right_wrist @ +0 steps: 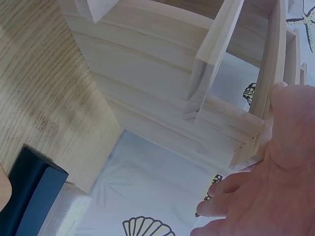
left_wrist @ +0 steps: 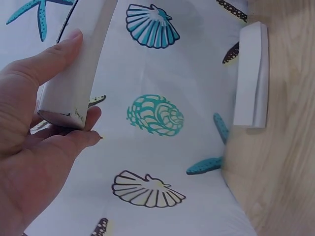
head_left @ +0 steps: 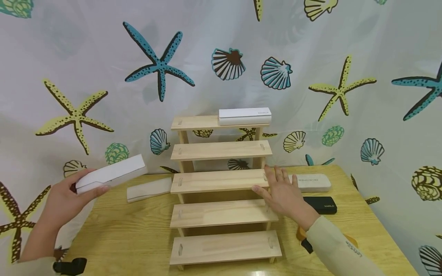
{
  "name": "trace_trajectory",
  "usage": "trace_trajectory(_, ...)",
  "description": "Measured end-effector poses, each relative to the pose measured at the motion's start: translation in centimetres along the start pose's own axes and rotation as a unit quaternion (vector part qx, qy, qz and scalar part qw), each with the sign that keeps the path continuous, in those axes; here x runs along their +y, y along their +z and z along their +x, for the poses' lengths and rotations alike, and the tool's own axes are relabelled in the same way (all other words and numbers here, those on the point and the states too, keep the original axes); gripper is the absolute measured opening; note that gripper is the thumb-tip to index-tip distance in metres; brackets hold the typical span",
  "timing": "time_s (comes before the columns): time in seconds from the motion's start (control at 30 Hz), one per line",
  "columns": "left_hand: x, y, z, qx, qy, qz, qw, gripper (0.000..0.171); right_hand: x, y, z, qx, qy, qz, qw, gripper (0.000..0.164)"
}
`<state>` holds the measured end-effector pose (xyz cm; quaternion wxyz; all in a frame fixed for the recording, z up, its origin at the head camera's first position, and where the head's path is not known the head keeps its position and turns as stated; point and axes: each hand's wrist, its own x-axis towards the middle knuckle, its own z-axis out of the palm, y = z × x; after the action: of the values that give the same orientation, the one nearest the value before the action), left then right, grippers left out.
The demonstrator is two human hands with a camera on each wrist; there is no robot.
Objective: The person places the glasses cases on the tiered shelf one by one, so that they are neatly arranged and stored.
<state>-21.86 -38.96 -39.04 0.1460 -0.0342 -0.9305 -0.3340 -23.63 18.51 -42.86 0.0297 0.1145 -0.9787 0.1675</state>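
Observation:
My left hand grips a long white eyeglass case by its near end, raised at the left of the shelf. In the left wrist view the thumb lies along one side of the case and the fingers are beneath it. A five-tier wooden step shelf stands in the middle of the table. My right hand rests at the right end of its middle tier, thumb at the board's front edge and the other fingers extended past the end. Another white case lies on the top tier, toward the right.
On the wooden table, a white case lies left of the shelf. To the right are a pale case, a black case and an orange item partly under my right sleeve. A shell-patterned curtain hangs behind.

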Motion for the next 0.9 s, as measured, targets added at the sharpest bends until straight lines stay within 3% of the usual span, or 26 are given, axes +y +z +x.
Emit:
trace_trajectory(0.33, 2.9, -0.8, 1.9, 0.002, 0.045, 0.002, 0.9990, 0.067, 0.1, 0.0, -0.1, -0.002, -0.001, -0.003, 1.000, 0.089)
trace_trajectory(0.9, 7.4, -0.4, 5.9, -0.027, 0.063, 0.008, 0.9976, 0.067, 0.1, 0.0, -0.1, -0.006, 0.000, 0.002, 1.000, 0.090)
